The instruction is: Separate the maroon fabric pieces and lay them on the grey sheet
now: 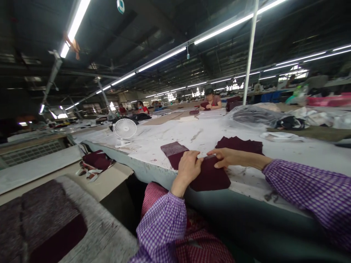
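A dark maroon fabric piece (210,177) lies at the table's front edge, its lower part reaching the edge. My left hand (189,165) rests on its upper left corner, fingers bent and closed on the cloth. At its upper right, my right hand (223,156) has thumb and index finger apart, touching the top of the piece. Beside my left hand lies another maroon piece (174,154) with a greyish upper part. Behind my right hand sits a stack of maroon pieces (240,144) with jagged edges.
A small white fan (124,129) stands left on the white table (153,136). Maroon scraps (96,161) lie on cardboard at the left, above more maroon pieces (52,215). Clear plastic (253,115) lies back right. A person (211,100) works across the table.
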Demonstrator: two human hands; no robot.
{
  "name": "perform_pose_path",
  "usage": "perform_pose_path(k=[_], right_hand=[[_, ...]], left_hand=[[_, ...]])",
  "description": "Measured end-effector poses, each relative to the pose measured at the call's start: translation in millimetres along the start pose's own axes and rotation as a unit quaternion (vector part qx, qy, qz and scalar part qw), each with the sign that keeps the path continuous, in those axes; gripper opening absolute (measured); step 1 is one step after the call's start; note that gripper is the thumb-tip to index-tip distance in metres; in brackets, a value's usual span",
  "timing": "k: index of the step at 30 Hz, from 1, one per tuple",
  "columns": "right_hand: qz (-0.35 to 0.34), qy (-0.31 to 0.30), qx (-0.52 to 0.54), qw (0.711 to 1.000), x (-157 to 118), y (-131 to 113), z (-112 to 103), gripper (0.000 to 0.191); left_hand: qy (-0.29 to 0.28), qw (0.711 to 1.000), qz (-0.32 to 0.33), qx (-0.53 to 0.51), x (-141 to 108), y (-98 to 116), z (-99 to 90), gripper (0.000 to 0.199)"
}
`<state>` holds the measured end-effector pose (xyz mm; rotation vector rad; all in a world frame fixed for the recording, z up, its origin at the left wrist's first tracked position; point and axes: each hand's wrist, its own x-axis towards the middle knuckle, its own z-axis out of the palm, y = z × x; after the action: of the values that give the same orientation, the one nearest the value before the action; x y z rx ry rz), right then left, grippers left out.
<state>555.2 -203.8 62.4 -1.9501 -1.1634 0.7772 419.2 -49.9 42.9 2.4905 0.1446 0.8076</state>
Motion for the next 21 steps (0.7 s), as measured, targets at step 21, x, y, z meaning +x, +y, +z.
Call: perform_pose_path(k=[21], right_hand=[[-0.197, 0.087, -0.439, 0.872, -3, 23, -23, 0.021]], left_hand=[[-0.115, 0.969, 0.096, 0.198, 13, 8, 40.3, 0.031]])
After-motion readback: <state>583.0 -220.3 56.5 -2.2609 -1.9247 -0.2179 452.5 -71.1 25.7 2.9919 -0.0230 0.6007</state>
